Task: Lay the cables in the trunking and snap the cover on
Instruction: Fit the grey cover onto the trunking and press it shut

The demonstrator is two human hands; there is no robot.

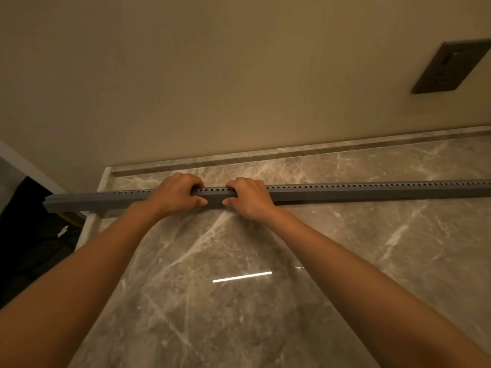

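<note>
A long grey trunking (358,191) with a row of small holes along its upper edge lies across the marble counter (239,301), running from the left edge out past the right of the view. My left hand (175,193) and my right hand (248,196) grip it side by side near its middle, fingers curled over the top and thumbs pressed on the front face. A short piece of trunking shows between the hands. Its left end (57,204) overhangs the counter's edge. No cables are visible; the inside of the trunking is hidden.
A beige wall rises right behind the counter, with a dark socket plate (449,67) at the upper right. The counter's left edge (90,229) drops to a dark area with something yellow (73,217) below.
</note>
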